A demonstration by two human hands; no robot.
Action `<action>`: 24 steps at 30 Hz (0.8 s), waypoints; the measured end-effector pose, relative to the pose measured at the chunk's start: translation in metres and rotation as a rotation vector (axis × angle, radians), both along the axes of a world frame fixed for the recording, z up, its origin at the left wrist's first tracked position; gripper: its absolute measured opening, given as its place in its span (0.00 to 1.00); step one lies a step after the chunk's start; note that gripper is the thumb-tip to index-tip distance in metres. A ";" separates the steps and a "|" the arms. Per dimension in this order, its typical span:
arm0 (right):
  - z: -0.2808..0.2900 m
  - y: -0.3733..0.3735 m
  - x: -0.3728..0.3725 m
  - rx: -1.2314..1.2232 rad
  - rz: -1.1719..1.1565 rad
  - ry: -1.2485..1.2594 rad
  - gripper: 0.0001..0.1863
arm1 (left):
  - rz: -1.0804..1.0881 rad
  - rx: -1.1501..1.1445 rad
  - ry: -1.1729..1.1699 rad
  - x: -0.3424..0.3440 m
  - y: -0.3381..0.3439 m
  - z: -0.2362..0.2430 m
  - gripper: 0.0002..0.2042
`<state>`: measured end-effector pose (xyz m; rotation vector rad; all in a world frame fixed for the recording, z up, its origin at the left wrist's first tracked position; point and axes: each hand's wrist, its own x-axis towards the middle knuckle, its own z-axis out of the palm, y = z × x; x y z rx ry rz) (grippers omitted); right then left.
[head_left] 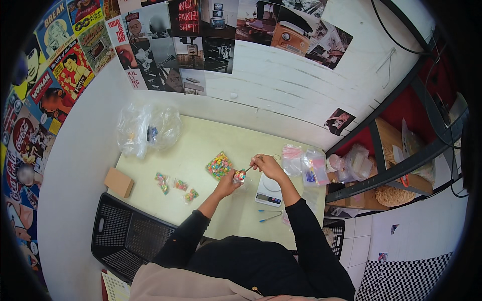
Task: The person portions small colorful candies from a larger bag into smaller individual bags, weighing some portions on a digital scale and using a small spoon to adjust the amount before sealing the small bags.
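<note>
My left hand (pixel 227 184) is closed round a small clear bag of colourful candies (pixel 240 175), held above the table. Between the fingers of my right hand (pixel 267 165) is a thin metal utensil (pixel 249 169), its lower end at the mouth of the small bag; whether it is a spoon I cannot tell. Just behind my left hand lies a larger square pack of multicoloured candies (pixel 219 165). A white kitchen scale (pixel 270 189) stands beside my right forearm, its pan carrying nothing that I can see. Blue-tipped tongs (pixel 271 216) lie nearer to me.
Several small filled candy bags (pixel 180 184) lie to the left, near a brown cardboard box (pixel 119 182). A big clear plastic bag (pixel 149 131) sits at the back left. Clear zip bags (pixel 292 159) lie at the right, by a shelf (pixel 384 183). A black crate (pixel 133 228) stands at the left.
</note>
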<state>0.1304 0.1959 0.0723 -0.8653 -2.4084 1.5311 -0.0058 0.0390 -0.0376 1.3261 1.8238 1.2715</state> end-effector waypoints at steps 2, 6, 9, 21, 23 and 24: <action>-0.014 0.006 0.004 -0.106 -0.029 0.098 0.20 | 0.010 0.005 -0.027 -0.002 0.000 0.001 0.21; -0.029 0.003 0.022 -0.248 -0.102 0.131 0.19 | 0.027 -0.079 0.059 -0.009 -0.011 -0.006 0.22; -0.036 -0.005 0.040 -0.370 -0.208 0.121 0.18 | 0.007 -0.113 0.104 -0.011 -0.023 -0.016 0.22; -0.095 -0.019 0.092 -0.389 -0.405 0.086 0.17 | 0.020 -0.116 -0.088 -0.007 -0.055 -0.043 0.17; -0.124 -0.027 0.087 -0.339 -0.423 0.161 0.17 | -0.010 -0.096 -0.115 -0.002 -0.051 -0.040 0.16; -0.128 -0.037 0.076 -0.320 -0.416 0.196 0.17 | -0.005 -0.096 -0.129 -0.003 -0.054 -0.043 0.16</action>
